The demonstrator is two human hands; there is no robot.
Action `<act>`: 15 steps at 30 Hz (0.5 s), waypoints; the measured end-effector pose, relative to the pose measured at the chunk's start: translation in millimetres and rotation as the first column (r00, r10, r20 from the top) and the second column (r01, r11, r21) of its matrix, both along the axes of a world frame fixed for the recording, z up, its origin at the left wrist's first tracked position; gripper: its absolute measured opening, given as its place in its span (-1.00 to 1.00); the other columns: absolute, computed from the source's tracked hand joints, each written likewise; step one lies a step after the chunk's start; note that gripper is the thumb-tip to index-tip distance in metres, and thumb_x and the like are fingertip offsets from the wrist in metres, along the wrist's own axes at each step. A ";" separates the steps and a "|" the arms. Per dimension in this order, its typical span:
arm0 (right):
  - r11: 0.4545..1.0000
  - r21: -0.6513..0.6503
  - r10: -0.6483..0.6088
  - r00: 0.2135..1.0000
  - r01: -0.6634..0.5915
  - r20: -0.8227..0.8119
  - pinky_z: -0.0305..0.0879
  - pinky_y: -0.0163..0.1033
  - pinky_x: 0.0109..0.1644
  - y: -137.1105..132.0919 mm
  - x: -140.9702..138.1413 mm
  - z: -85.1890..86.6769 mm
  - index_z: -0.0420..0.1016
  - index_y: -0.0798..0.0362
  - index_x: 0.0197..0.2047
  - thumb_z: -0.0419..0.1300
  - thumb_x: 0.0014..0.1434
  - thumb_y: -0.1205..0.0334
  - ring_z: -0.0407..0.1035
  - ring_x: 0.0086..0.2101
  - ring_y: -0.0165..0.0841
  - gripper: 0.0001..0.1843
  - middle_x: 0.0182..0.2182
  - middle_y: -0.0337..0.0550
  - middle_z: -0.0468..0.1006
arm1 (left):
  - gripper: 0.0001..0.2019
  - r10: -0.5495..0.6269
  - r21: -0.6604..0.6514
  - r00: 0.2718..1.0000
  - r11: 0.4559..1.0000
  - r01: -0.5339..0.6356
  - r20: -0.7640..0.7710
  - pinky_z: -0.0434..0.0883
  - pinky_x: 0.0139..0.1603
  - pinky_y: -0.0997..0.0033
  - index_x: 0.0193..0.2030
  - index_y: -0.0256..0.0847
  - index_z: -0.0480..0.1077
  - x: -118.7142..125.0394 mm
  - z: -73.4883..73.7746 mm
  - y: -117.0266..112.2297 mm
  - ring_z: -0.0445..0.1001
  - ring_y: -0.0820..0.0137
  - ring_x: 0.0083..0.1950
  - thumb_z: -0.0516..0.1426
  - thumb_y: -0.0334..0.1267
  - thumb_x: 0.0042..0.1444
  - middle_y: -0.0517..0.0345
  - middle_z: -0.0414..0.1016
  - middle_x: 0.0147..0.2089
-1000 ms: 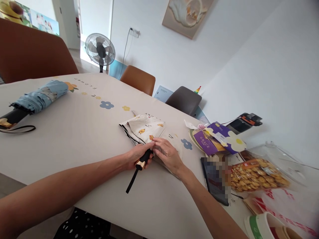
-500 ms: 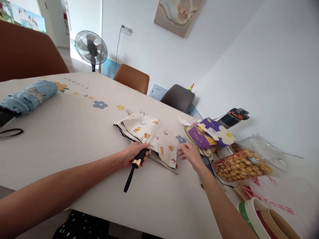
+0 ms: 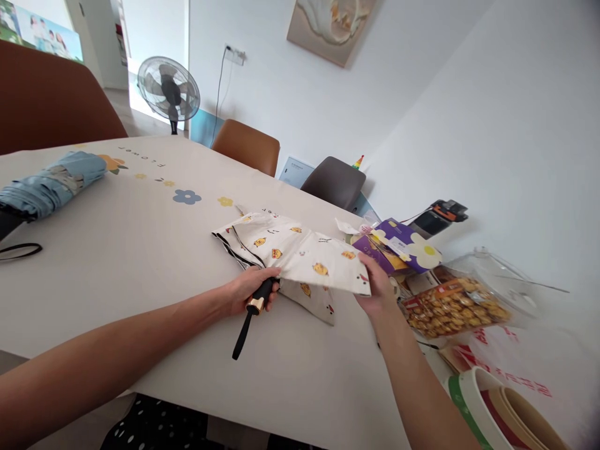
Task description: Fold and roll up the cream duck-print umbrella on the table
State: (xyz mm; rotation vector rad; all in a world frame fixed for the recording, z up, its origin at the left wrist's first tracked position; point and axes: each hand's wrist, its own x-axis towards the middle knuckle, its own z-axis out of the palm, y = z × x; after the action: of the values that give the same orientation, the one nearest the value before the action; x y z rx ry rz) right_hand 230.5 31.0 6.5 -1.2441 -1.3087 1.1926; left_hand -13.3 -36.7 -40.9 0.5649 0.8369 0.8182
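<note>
- The white umbrella is seen over the tabletop, well apart from the blue umbrella.
- Its handle is grasped by the left hand.
- A canopy edge is held out by the right hand.

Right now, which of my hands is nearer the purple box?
Right. Your right hand grips umbrella cloth just short of the purple box; your left hand, on the black handle, is farther left.
</note>
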 end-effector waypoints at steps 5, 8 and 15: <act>0.997 0.022 0.078 0.993 -0.076 -0.091 0.35 0.02 -0.12 6.6 -20.0 -25.9 0.40 -0.04 -0.04 -0.18 0.16 -0.01 0.37 -0.05 -0.18 -0.52 -0.06 -0.06 0.49 | -0.70 -0.008 -0.007 1.000 1.000 0.008 0.005 0.31 -0.65 0.50 -0.49 -0.25 0.23 0.2 1.4 0.2 0.28 0.54 -0.61 0.16 -0.05 -0.04 0.22 0.29 -0.55; 0.983 0.047 0.177 0.983 -0.179 0.036 0.34 0.02 -0.09 10.1 -30.3 -42.5 0.40 -0.03 -0.03 -0.29 0.18 -0.08 0.39 -0.08 -0.17 -0.42 -0.10 -0.03 0.51 | -0.69 -0.032 -0.003 0.999 0.999 0.032 0.006 0.29 -0.66 0.51 -0.50 -0.25 0.23 -0.4 -0.6 0.9 0.28 0.54 -0.62 0.14 -0.03 -0.03 0.22 0.28 -0.57; 0.958 0.207 0.099 0.906 -0.198 0.412 0.38 0.00 -0.26 17.0 -63.8 -60.5 0.43 -0.08 -0.05 -0.11 0.14 -0.10 0.45 -0.27 -0.10 -0.53 -0.23 -0.01 0.55 | -0.68 -0.034 -0.016 0.999 0.999 0.034 -0.023 0.29 -0.67 0.52 -0.50 -0.26 0.24 1.0 2.3 0.4 0.27 0.54 -0.63 0.15 -0.02 -0.03 0.22 0.28 -0.58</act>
State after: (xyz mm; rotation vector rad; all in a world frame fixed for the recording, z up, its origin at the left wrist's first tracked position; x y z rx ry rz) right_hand 166.7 48.0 -54.0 -1.2609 -1.8228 0.8683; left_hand -12.3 -36.3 -38.6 0.5744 0.8523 0.7747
